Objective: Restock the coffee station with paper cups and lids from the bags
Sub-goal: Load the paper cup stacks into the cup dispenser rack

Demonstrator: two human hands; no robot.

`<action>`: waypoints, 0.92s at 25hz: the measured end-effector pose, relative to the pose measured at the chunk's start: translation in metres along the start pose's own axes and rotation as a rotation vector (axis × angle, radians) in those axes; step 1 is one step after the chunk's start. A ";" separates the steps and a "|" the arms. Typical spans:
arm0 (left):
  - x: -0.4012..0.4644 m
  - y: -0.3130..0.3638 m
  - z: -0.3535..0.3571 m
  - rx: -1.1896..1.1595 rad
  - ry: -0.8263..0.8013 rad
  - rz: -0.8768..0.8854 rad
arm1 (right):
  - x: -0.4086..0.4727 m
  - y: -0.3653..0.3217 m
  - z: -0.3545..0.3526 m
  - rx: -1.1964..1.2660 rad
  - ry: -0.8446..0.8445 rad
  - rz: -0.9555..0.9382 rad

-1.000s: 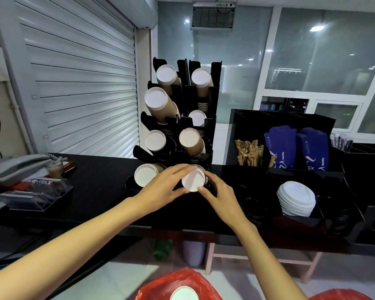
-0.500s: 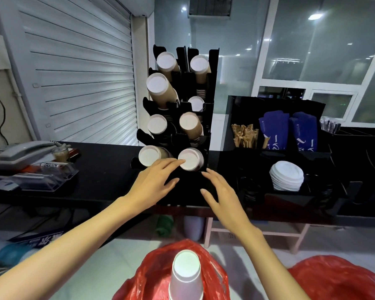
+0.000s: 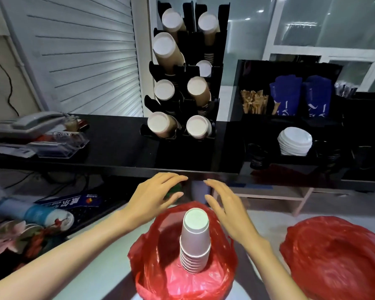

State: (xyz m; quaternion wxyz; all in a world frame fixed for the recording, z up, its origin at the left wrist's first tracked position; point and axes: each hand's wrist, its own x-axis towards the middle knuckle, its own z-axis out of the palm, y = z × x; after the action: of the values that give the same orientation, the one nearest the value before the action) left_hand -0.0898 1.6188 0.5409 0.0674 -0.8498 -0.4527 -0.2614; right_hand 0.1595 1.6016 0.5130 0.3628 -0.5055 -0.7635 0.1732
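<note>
Black counter carries a cup rack, seemingly full.

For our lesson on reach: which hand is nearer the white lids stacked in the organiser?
The right hand. It hovers below and left of the white lids; the left hand is farther left, beyond the cup stack.

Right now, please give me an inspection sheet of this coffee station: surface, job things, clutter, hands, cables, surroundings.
Surface: black counter, glossy.
Job's things: cup rack holds cups in its slots; cup stack stands upside down in the open red bag; second red bag to the right; white lids in the organizer.
Clutter: telephone, clear box, blue sleeves.
Hands: left hand and right hand open, either side of the stack, not touching.
Cables: black cable on the wall.
Surroundings: roller shutter, glass partitions.
</note>
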 end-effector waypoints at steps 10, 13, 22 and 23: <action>-0.060 0.013 0.052 -0.348 -0.324 -0.125 | -0.089 0.028 0.058 0.182 -0.095 0.236; -0.064 0.020 0.061 -0.462 -0.359 -0.152 | -0.102 0.034 0.069 0.216 -0.137 0.324; -0.042 0.029 0.063 -0.527 -0.318 -0.124 | -0.108 0.046 0.094 0.384 -0.114 0.442; -0.041 0.026 0.061 -0.531 -0.322 -0.138 | -0.110 0.048 0.096 0.380 -0.124 0.443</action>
State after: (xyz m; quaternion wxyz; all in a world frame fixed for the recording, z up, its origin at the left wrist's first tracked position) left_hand -0.0645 1.5951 0.4713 -0.2472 -0.8355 -0.4299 -0.2364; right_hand 0.1451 1.5334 0.3763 0.3567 -0.5713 -0.6094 0.4184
